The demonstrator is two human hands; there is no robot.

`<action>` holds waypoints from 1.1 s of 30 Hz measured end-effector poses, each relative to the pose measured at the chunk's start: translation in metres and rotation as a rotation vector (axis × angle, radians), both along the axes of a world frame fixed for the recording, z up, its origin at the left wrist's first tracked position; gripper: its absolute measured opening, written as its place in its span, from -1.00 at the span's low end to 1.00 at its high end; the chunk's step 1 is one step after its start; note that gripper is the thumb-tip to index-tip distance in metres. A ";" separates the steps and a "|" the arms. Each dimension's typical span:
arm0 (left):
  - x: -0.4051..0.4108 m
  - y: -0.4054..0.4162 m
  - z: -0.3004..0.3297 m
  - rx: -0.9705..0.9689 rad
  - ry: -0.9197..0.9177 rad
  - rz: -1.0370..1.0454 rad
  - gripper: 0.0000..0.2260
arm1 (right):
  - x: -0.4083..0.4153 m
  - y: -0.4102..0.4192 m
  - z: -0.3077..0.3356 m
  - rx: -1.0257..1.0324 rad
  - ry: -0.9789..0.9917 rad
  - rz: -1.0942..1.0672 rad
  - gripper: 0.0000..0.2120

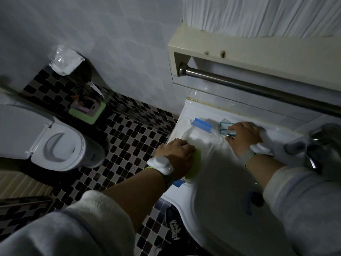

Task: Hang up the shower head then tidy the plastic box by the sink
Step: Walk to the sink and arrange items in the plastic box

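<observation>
A clear plastic box [201, 137] with blue clip handles [201, 125] sits on the left ledge of the white sink [217, 196]. My left hand [177, 154] presses down on a round green item [194, 167] at the box's near end, fingers curled over it. My right hand [243, 135] rests on the ledge right of the box, fingers closed on a small teal-edged transparent packet [226, 128]. No shower head shows in this view.
A chrome tap [311, 145] stands at the right of the sink. A metal towel bar [258, 87] runs under a cream shelf above. A toilet [55, 145] and a green holder [86, 109] stand on the mosaic floor at left.
</observation>
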State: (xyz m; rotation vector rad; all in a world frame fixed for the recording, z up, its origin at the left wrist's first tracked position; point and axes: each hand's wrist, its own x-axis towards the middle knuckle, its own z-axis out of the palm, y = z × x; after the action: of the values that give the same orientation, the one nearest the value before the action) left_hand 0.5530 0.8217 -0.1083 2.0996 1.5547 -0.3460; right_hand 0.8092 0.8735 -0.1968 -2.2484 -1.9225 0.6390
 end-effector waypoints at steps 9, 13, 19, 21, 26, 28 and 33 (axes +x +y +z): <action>-0.001 0.000 -0.004 0.006 0.000 -0.001 -0.59 | -0.002 -0.013 0.015 -0.006 -0.137 -0.078 -0.60; -0.001 0.000 -0.005 -0.001 -0.011 0.004 -0.60 | -0.002 -0.016 0.017 0.007 -0.122 -0.092 -0.70; -0.001 -0.001 -0.004 0.033 -0.012 0.004 -0.60 | 0.005 -0.010 0.019 -0.032 -0.096 -0.118 -0.82; 0.000 -0.002 -0.003 0.032 -0.009 -0.002 -0.60 | 0.005 -0.008 0.018 -0.049 -0.089 -0.162 -0.70; 0.001 -0.001 -0.001 0.018 0.000 0.000 -0.59 | 0.005 -0.002 0.013 -0.190 0.123 -0.295 -0.29; 0.001 -0.001 -0.001 0.016 -0.001 0.006 -0.59 | 0.002 0.000 0.015 -0.242 0.138 -0.239 -0.28; 0.001 -0.002 -0.002 0.017 -0.007 0.014 -0.60 | -0.008 -0.009 0.027 -0.238 0.419 -0.332 -0.65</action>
State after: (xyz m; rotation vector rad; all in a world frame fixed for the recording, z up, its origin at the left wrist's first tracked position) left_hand 0.5538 0.8200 -0.1105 2.0996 1.5724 -0.3208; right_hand 0.8012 0.8648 -0.1697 -2.2531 -1.3030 1.2182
